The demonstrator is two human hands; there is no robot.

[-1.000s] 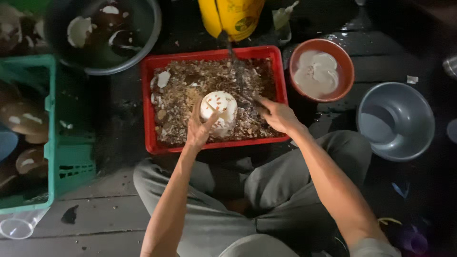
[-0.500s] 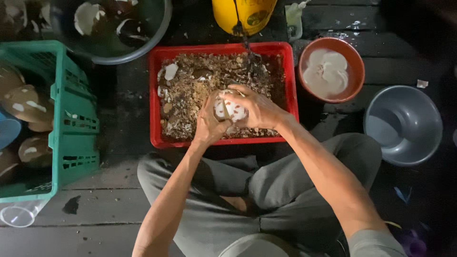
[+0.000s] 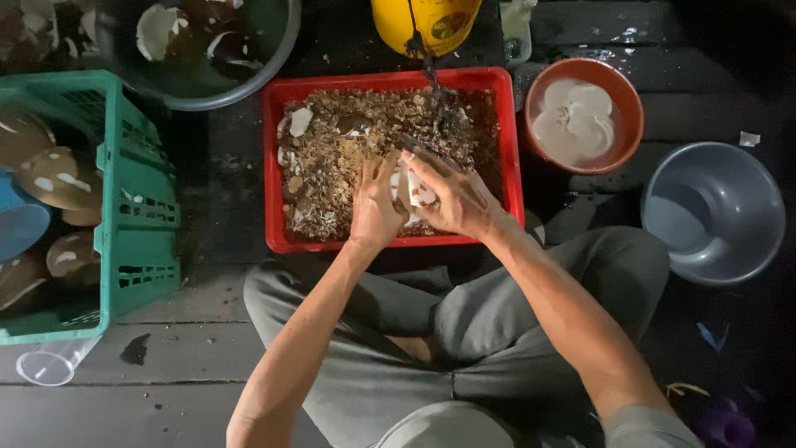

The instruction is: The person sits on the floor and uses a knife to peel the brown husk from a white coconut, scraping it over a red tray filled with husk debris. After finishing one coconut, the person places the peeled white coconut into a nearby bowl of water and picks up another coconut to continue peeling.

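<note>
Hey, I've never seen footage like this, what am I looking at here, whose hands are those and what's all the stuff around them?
This is a view from a camera worn on a person's head, looking down at their own lap and arms. There is no machine; the person sits cross-legged on dark wooden boards. Their left hand and right hand together hold a white piece, possibly peeled coconut flesh, over a red tray full of brown shavings. To the left stands a green crate with brown rounded shells in it. Above it is a grey basin holding broken pieces. On the right sit an orange bowl with white pieces and a grey bowl. A yellow container stands behind the tray.
</note>
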